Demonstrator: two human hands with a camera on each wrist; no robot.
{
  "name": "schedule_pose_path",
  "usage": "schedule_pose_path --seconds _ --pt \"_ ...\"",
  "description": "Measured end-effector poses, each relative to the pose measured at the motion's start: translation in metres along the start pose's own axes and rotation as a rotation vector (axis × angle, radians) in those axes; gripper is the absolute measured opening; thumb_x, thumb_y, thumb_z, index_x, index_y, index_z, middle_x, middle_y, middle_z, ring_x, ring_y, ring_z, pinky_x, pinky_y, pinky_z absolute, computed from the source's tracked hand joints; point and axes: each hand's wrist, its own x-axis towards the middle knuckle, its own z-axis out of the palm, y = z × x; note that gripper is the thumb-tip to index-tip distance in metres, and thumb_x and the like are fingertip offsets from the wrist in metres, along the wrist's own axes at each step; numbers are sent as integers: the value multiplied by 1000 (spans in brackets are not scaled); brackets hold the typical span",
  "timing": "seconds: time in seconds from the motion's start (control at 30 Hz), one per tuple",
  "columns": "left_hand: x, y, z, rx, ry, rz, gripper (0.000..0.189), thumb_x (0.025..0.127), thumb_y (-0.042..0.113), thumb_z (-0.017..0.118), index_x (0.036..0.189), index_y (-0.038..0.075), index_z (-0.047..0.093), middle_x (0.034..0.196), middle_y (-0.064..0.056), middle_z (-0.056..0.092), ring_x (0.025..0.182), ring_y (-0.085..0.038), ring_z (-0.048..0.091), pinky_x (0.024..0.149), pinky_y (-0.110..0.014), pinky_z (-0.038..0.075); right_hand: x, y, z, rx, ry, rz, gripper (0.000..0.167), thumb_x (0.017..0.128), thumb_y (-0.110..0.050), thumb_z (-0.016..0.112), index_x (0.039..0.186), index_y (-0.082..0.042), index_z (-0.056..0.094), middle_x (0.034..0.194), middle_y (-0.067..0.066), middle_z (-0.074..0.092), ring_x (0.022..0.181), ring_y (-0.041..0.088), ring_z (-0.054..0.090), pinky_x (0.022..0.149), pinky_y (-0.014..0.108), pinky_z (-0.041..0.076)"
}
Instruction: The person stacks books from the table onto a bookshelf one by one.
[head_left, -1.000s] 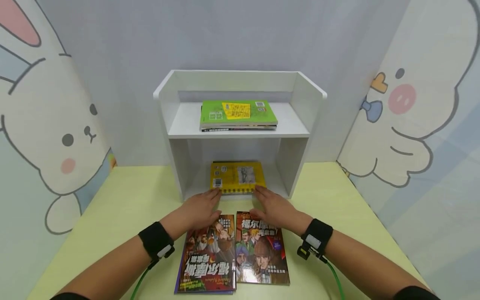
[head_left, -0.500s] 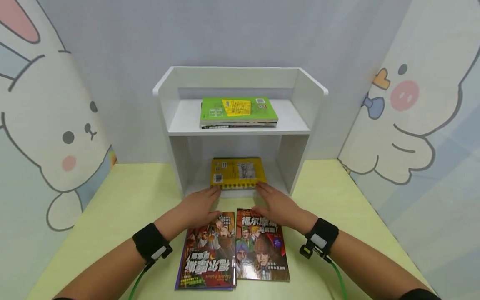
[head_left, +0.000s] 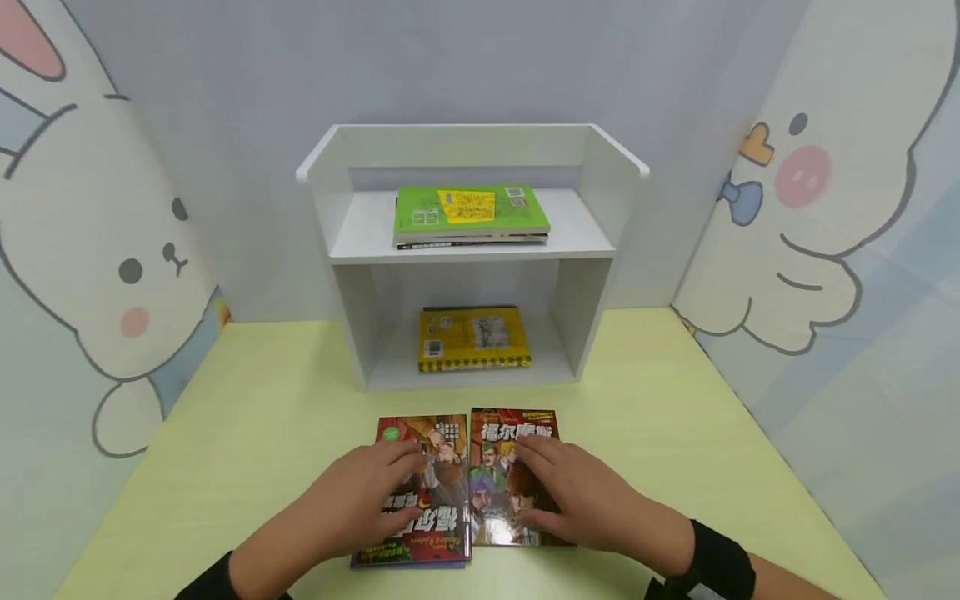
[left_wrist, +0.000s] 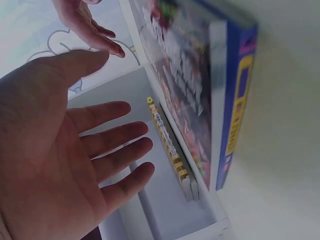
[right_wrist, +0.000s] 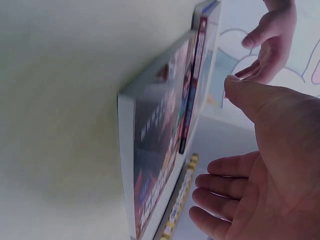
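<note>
1. Head view: two glossy-covered books lie flat on the desk [head_left: 270, 392] before a white shelf unit [head_left: 472, 257]. The left book [head_left: 448, 504] and right book [head_left: 497, 510] are just beside each other; whether their edges touch is hard to tell. Over the left one hangs the left hand [head_left: 358, 496], over the right one the right hand [head_left: 588, 496], fingers extended, neither gripping anything. A yellow book [head_left: 474, 340] lies on the lower shelf, a green book [head_left: 471, 208] tops a pile on the upper.

2. Left wrist view: the palm faces the books with relaxed, parted fingers, apart from the cover. Beneath the left book lies a blue-spined book [left_wrist: 237, 110]. The pair should be moderately heavy, and shiny covers may slide on each other, so the outer long side, thumb above and fingers under the lower cover, looks the safest hold.

3. Right wrist view: this hand is likewise empty, fingers slightly bent and clear of the right book. Its pale outer edge looks thick; I'd expect a fairly stiff block with bendable covers, best pinched through its full thickness there.
</note>
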Motion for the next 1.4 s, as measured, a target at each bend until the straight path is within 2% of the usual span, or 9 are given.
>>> schedule_pose_path --seconds 0.17,0.33,0.57,0.7,0.83,0.93,1.1,1.27,1.4 --pt "-16 6 7 4 -42 -33 88 91 65 85 160 17 59 165 -8 54 151 -34 52 117 -60 50 5 -15 7 -58 -1 -78 89 106 -70 60 165 -4 49 168 14 50 153 31 51 120 53 49" --pt "-20 10 11 24 -35 -27 97 84 68 89 161 19 57 167 -7 53 151 -33 51 117 -62 49 17 -31 17 -124 -11 -163 91 105 -73 59 165 -5 50 169 12 50 155 29 49 120 52 50" --pt "-22 11 20 66 -24 -27 99 84 69 87 162 17 55 167 -8 52 152 -33 51 113 -62 52 34 -49 30 -107 -12 -234 99 102 -79 55 170 -8 43 172 8 46 155 26 48 117 51 53" --pt "-21 8 33 42 -60 -30 97 88 71 83 164 19 54 169 -9 49 153 -36 48 110 -62 54 39 -52 38 -133 -24 -264 99 105 -78 51 172 -7 37 178 9 36 161 26 40 121 49 49" --pt "-21 5 41 -7 -101 -37 90 93 68 80 164 19 56 172 -13 46 154 -42 47 112 -64 53 41 -54 47 -176 -45 -270 93 109 -72 49 172 -5 37 179 11 33 164 27 35 122 49 47" --pt "-21 6 41 9 -115 -32 86 94 66 80 163 19 58 171 -15 47 153 -44 48 112 -63 53 43 -56 50 -200 -54 -274 89 111 -69 49 171 -6 39 179 12 34 163 27 35 122 47 47" --pt "-22 11 38 46 -118 -9 82 94 64 80 160 19 61 167 -15 53 148 -42 54 101 -59 61 42 -59 46 -245 -52 -331 83 111 -66 53 167 -5 48 174 15 42 159 28 42 116 40 53" --pt "-22 15 38 46 -116 3 82 94 65 78 159 19 63 166 -16 53 146 -41 56 95 -57 63 37 -62 37 -236 -6 -426 65 111 -55 63 154 -6 64 162 13 58 149 21 56 110 30 56" --pt "-20 15 39 63 -103 -4 86 93 72 76 160 20 61 166 -14 53 145 -39 57 93 -58 63 34 -62 31 -241 81 -495 51 112 -47 66 145 -9 73 152 9 67 141 16 63 107 26 56"
